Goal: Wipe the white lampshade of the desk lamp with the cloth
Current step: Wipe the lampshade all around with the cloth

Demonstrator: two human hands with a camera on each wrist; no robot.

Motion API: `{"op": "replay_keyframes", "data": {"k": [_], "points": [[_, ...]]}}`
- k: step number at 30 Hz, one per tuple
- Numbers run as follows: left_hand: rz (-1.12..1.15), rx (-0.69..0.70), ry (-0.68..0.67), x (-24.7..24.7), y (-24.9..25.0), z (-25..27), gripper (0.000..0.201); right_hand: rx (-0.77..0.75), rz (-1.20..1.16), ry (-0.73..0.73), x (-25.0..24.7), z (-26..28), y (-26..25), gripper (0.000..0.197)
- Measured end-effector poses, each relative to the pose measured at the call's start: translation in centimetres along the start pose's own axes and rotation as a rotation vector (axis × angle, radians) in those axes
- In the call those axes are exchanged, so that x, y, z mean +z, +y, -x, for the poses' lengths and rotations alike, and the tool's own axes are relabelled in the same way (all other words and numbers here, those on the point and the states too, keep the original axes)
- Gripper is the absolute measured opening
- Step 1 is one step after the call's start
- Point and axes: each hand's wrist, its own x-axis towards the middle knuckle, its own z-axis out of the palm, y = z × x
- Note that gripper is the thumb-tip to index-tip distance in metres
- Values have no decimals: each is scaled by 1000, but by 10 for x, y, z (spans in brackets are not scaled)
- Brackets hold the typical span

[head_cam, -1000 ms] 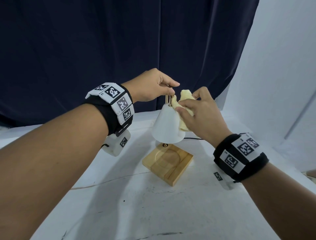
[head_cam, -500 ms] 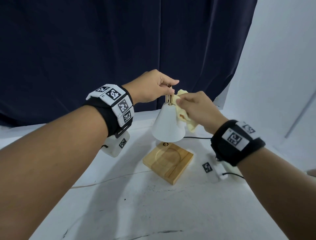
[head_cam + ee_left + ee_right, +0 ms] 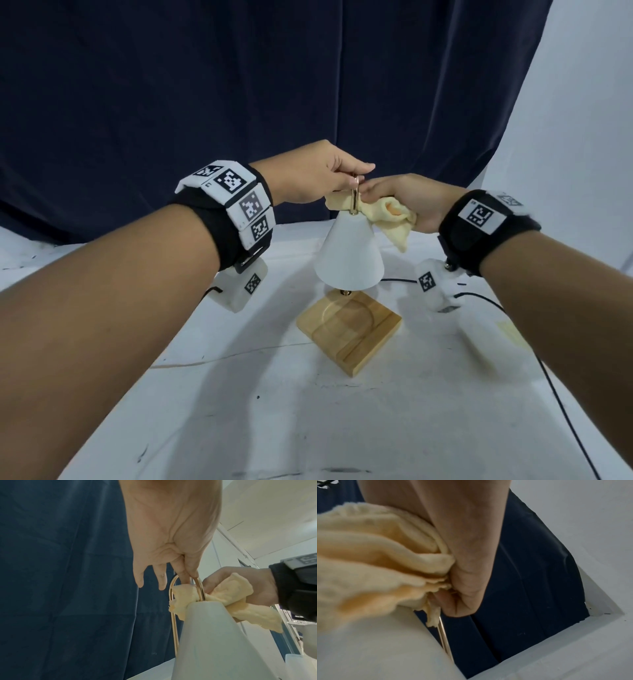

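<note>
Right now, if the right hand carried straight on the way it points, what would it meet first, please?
Probably the brass loop atop the lampshade: the right hand already presses the cloth against it. The left hand lies just beyond.

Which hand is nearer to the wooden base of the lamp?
Neither clearly: both are up at the top of the lamp. The left hand pinches the gold loop above the wooden base; the right hand holds the cloth beside it.

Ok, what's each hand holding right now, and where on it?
Left hand pinches the top of the lamp's gold loop. Right hand grips the bunched yellow cloth at the lampshade's top.
</note>
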Motion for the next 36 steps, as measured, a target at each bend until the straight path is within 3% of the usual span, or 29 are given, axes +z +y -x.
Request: {"op": "replay_keyframes", "data": {"k": [5,10,14,18,28,36], "points": [[14,-15,10,2,3,3,39,-140,-67,76,5,15,42,29],[132,-51,61,12,-1,5,40,-212,-171,367,33,38,107,27],[206,-30,192,39,-10,6,44,-281,-109,547,61,56,124,20],[150,-25,223,41,-11,9,46,-350,2,508,74,67,125,34],[142,-105,200,14,-14,21,51,-357,-37,481,79,39,99,24],[150,-86,110,-1,-24,21,51,-358,111,647,113,21,125,31]]}}
